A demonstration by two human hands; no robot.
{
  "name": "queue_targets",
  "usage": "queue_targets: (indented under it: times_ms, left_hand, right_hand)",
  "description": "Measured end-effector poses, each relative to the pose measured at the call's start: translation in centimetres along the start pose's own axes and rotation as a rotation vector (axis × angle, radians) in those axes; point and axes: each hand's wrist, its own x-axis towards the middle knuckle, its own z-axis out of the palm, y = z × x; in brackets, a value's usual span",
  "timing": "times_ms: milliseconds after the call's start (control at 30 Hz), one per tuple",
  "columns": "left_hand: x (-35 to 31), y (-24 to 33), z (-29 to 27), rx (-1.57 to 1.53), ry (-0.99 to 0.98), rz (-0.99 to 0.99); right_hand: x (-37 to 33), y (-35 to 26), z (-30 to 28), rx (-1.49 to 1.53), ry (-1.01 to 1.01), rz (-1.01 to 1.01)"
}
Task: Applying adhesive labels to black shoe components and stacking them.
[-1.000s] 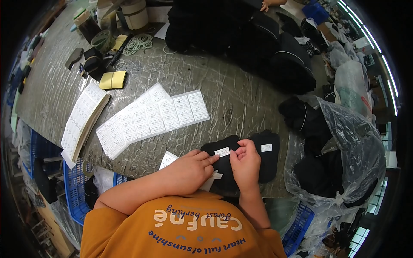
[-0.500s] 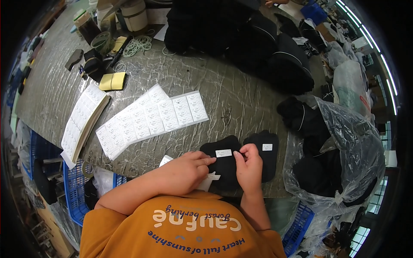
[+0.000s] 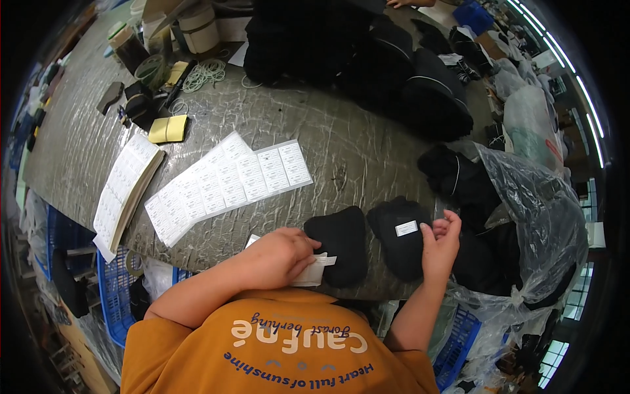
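The fabric pieces (image 3: pixel 346 243) are black, the label sheets (image 3: pixel 252 176) gridded white, the shirt (image 3: pixel 190 351) lettered orange.

Orange shirt (image 3: pixel 282 348): large pale lettering, dark-blue script across it, curved dark-blue line nearer lower edge, all upside down in view. White label (image 3: pixel 406 228) on black fabric piece (image 3: pixel 398 256): tiny print, unreadable. Overlapping label sheets (image 3: pixel 230 180) on table (image 3: pixel 367 157), sheet stack (image 3: pixel 125 190) at left: small printed boxes, unreadable.
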Motion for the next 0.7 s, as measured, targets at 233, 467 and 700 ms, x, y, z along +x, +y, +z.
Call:
queue_targets:
  times_ms: [233, 467, 700]
  left_hand:
    - [0.0, -0.2, 0.2, -0.045, 0.087, -0.080]
    - [-0.6, -0.3, 0.3, -0.063, 0.142, -0.133]
    - [-0.7, -0.2, -0.4, 0.078, 0.133, -0.493]
  right_hand:
    - [-6.0, -4.2, 5.1, 0.501, -0.501, 0.236]
    - [-7.9, -4.7, 7.4, 0.634, -0.546, 0.112]
    - [-6.6, -5.8, 7.2, 0.301, -0.168, -0.465]
